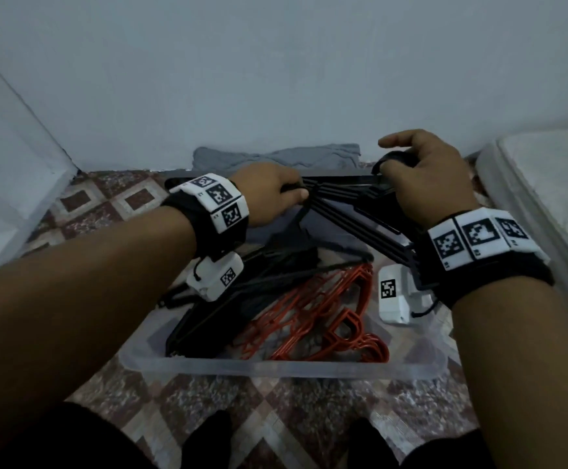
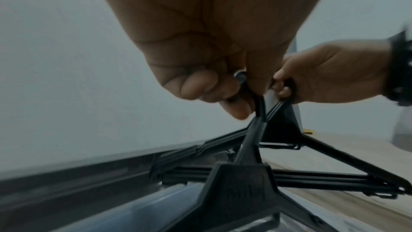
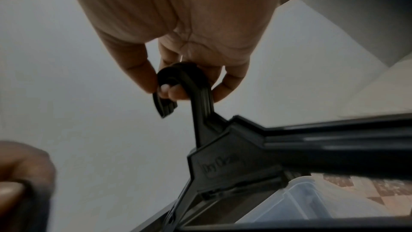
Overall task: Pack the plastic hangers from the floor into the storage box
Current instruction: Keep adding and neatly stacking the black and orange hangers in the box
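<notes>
Over the clear storage box (image 1: 275, 368) on the patterned floor (image 1: 208, 401), the left hand (image 1: 269, 194) and the right hand (image 1: 424, 177) each grip hooks of black hangers (image 1: 343, 214), above black and red hangers (image 1: 313, 319) already inside.

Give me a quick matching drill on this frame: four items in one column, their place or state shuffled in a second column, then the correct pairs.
Items:
1. red hangers
2. left hand
3. right hand
4. grey cloth

Place or state:
A. grips the hooks of one bunch of black hangers, nearer the mattress
B. on the floor beyond the storage box, against the wall
C. lying in the storage box
D. grips the hooks of the other black bunch

Pairs: 1-C, 2-D, 3-A, 4-B
</notes>
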